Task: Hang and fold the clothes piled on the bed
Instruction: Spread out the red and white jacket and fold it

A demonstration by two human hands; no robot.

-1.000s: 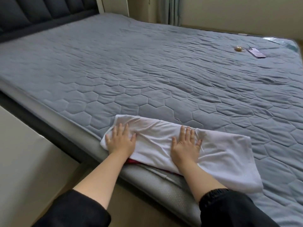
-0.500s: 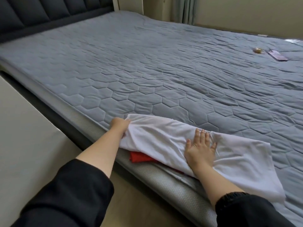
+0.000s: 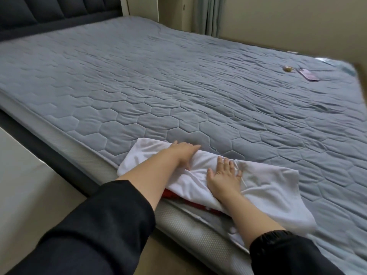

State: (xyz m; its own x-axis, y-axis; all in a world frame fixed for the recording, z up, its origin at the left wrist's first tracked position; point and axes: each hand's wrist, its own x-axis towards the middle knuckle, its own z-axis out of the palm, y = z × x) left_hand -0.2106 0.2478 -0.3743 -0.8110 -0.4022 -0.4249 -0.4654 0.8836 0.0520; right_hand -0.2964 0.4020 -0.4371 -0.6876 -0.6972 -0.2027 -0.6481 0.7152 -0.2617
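Posture, lower centre: we saw left hand [image 3: 183,152] straight-fingered across white garment [image 3: 268,187], right hand [image 3: 223,176] pressing flat; garment creased, red cloth [image 3: 172,194] beneath.

The left forearm [image 3: 151,181] comes in from 7 o'clock, bare beyond a black sleeve [image 3: 95,231]. The left hand [image 3: 183,152] lies palm down, fingers straight and together, pointing to 3 o'clock. The right forearm [image 3: 248,213] enters from 5 o'clock. The right hand [image 3: 222,175] lies flat, palm down, fingers spread toward 12 o'clock, near the left hand at its 4 o'clock.
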